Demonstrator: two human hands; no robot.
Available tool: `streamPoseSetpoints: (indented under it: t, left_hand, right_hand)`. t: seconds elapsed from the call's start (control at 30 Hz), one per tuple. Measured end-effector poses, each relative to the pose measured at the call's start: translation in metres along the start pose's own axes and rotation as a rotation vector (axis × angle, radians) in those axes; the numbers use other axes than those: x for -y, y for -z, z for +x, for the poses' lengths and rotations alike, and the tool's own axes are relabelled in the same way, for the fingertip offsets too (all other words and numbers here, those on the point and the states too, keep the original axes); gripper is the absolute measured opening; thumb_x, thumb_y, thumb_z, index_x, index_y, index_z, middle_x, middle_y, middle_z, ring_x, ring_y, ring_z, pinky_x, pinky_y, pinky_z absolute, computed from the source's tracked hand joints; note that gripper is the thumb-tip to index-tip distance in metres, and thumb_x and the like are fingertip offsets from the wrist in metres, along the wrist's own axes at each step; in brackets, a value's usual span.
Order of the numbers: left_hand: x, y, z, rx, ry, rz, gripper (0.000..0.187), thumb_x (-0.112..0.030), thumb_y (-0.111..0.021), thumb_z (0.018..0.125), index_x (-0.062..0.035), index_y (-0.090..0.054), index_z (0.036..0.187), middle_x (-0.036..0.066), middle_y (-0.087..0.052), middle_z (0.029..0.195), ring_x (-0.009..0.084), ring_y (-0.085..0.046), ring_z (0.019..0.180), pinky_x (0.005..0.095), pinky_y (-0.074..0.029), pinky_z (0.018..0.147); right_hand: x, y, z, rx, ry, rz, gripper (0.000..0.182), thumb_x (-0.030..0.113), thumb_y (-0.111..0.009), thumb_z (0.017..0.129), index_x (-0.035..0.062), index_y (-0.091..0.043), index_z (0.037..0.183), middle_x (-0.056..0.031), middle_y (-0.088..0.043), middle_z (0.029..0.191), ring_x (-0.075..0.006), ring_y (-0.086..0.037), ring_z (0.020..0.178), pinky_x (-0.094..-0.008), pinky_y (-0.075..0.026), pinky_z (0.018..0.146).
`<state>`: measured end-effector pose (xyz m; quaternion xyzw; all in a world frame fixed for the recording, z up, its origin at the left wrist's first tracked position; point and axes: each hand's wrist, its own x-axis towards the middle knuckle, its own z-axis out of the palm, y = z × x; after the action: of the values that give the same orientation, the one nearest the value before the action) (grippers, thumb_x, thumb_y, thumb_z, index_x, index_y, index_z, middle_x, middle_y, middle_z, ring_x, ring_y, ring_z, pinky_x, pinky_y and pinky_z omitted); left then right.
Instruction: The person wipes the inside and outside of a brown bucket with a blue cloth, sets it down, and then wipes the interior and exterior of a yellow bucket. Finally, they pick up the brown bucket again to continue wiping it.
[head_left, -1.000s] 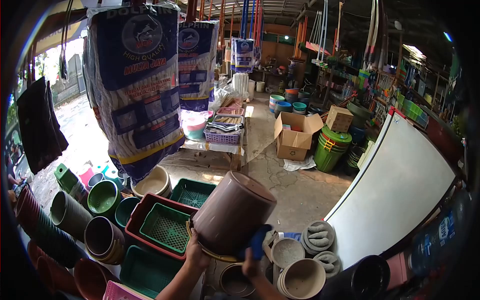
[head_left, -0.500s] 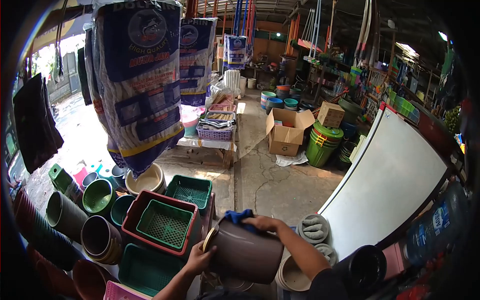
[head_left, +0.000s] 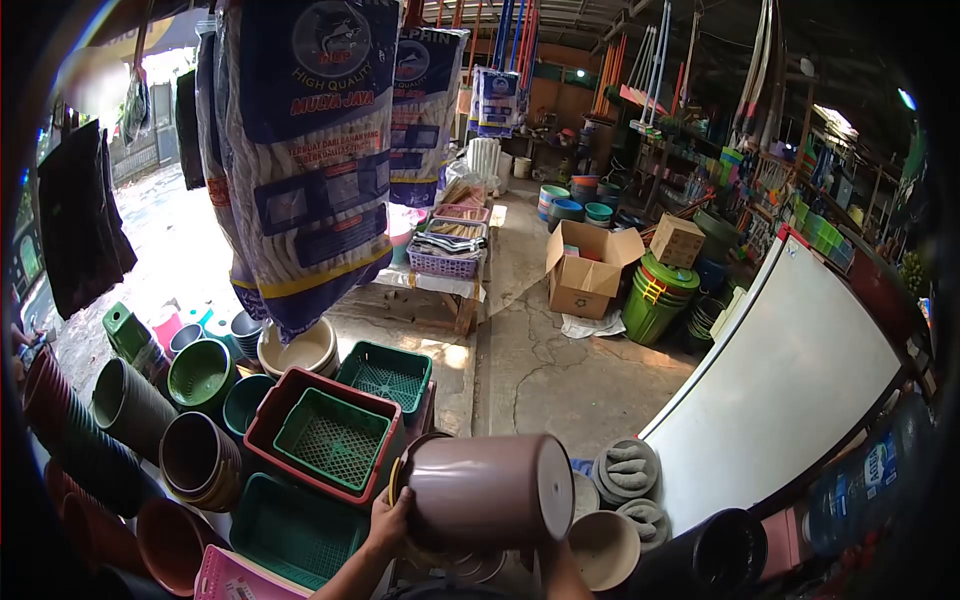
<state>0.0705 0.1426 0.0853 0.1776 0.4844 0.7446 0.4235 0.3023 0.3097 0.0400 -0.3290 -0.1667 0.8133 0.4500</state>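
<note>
Head view is showing a brown plastic bucket (head_left: 487,492) lying on its side low in the centre of the frame, its base pointing toward the right and its rim toward the left. The left hand (head_left: 388,520) is gripping the bucket at its rim edge, fingers curled against the yellowish lip at the bottom centre-left. The right hand is not showing clearly: only a bit of forearm is rising at the bottom edge beneath the bucket, so I cannot tell what that hand is grasping.

Just left of the bucket, a red crate (head_left: 268,432) is holding a green mesh basket (head_left: 331,439), and another green basket (head_left: 384,372) is sitting behind it, closer to the centre. A teal basket (head_left: 285,525) and a pink basket (head_left: 233,578) are lying at the lower left. Stacks of dark pots (head_left: 199,462) are crowding the left edge.

To the right of the bucket, beige bowls (head_left: 604,548) are stacking near the bottom, with grey round lids (head_left: 628,467) just above them. A large white board (head_left: 790,380) is leaning across the right side. Packaged mop heads (head_left: 310,150) are hanging in the upper left, and an open cardboard box (head_left: 588,270) is standing on the concrete floor (head_left: 560,370) above centre.
</note>
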Motion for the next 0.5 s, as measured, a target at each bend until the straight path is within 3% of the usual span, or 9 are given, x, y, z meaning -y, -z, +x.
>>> streamPoseSetpoints:
  t: [0.07, 0.1, 0.17, 0.2, 0.27, 0.33, 0.37, 0.43, 0.5]
  left_hand:
    - [-0.005, -0.019, -0.005, 0.011, -0.015, -0.202, 0.045, -0.015, -0.062, 0.093, -0.0013, -0.043, 0.131, 0.010, -0.057, 0.121, 0.0198, -0.055, 0.110, 0.0348, -0.044, 0.097]
    - [-0.010, -0.033, -0.009, 0.011, -0.010, -0.201, 0.045, -0.015, -0.062, 0.093, -0.0013, -0.043, 0.131, 0.010, -0.057, 0.121, 0.0198, -0.055, 0.110, 0.0348, -0.044, 0.097]
    - [-0.013, -0.059, -0.015, -0.022, -0.112, -0.132, 0.056, -0.006, -0.064, 0.089, -0.0025, -0.035, 0.137, 0.012, -0.051, 0.129, 0.0224, -0.051, 0.118, 0.0364, -0.041, 0.102]
    - [-0.011, -0.069, -0.016, -0.070, -0.145, -0.048, 0.062, 0.000, -0.065, 0.087, -0.0020, -0.031, 0.138, 0.012, -0.047, 0.133, 0.0238, -0.048, 0.121, 0.0369, -0.039, 0.104]
    - [-0.009, -0.084, -0.021, -0.050, -0.187, 0.020, 0.056, 0.001, -0.063, 0.087, -0.0009, -0.035, 0.135, 0.013, -0.051, 0.129, 0.0225, -0.050, 0.119, 0.0358, -0.039, 0.102]
    - [-0.009, -0.085, -0.023, -0.022, -0.215, 0.088, 0.053, 0.002, -0.063, 0.087, -0.0003, -0.037, 0.134, 0.013, -0.053, 0.126, 0.0219, -0.051, 0.118, 0.0353, -0.039, 0.101]
    - [-0.012, -0.081, -0.024, 0.073, -0.254, 0.184, 0.051, 0.002, -0.063, 0.087, 0.0005, -0.040, 0.132, 0.013, -0.055, 0.123, 0.0213, -0.052, 0.116, 0.0344, -0.040, 0.100]
    - [-0.021, -0.069, -0.027, 0.164, -0.277, 0.282, 0.049, 0.002, -0.062, 0.087, 0.0013, -0.042, 0.131, 0.013, -0.057, 0.121, 0.0206, -0.054, 0.114, 0.0336, -0.041, 0.099]
    - [-0.036, -0.051, -0.026, 0.279, -0.118, 0.180, 0.047, 0.003, -0.062, 0.086, 0.0025, -0.044, 0.129, 0.012, -0.058, 0.118, 0.0196, -0.055, 0.111, 0.0323, -0.043, 0.097]
  right_hand:
    - [-0.022, -0.019, -0.018, -0.012, 0.315, -0.111, 0.046, 0.025, -0.051, 0.093, -0.0071, -0.048, 0.126, -0.0227, -0.054, 0.127, -0.0336, -0.056, 0.114, -0.0423, -0.046, 0.097]
    - [-0.033, -0.026, -0.019, -0.013, 0.462, -0.219, 0.047, 0.025, -0.051, 0.093, -0.0076, -0.047, 0.127, -0.0235, -0.052, 0.130, -0.0346, -0.055, 0.116, -0.0431, -0.045, 0.098]
    - [-0.058, -0.028, -0.011, -0.033, 0.802, -0.583, 0.055, 0.025, -0.049, 0.091, -0.0065, -0.038, 0.135, -0.0258, -0.041, 0.139, -0.0395, -0.041, 0.127, -0.0469, -0.030, 0.106]
    - [-0.064, -0.026, -0.009, -0.044, 1.135, -0.959, 0.065, 0.026, -0.047, 0.089, -0.0055, -0.030, 0.143, -0.0280, -0.030, 0.147, -0.0445, -0.027, 0.137, -0.0508, -0.015, 0.114]
    - [-0.022, -0.097, -0.047, 0.040, 1.316, -1.289, 0.066, 0.027, -0.053, 0.084, 0.0019, -0.036, 0.143, -0.0268, -0.031, 0.147, -0.0462, -0.020, 0.139, -0.0561, -0.008, 0.113]
    - [0.011, -0.121, -0.051, 0.113, 1.273, -1.728, 0.069, 0.029, -0.059, 0.081, 0.0081, -0.039, 0.143, -0.0239, -0.032, 0.148, -0.0431, -0.023, 0.139, -0.0626, -0.007, 0.110]
    - [0.029, -0.135, -0.048, 0.111, 1.267, -1.728, 0.069, 0.029, -0.059, 0.081, 0.0081, -0.039, 0.143, -0.0239, -0.032, 0.148, -0.0431, -0.023, 0.139, -0.0626, -0.007, 0.110]
    - [0.066, -0.154, -0.040, 0.237, 1.032, -1.951, 0.070, 0.033, -0.063, 0.080, 0.0149, -0.040, 0.143, -0.0221, -0.038, 0.145, -0.0401, -0.033, 0.136, -0.0540, -0.020, 0.112]
    - [0.098, -0.146, -0.010, 0.277, 0.693, -1.825, 0.064, 0.036, -0.064, 0.082, 0.0079, -0.047, 0.138, -0.0231, -0.043, 0.141, -0.0334, -0.046, 0.128, -0.0407, -0.036, 0.106]
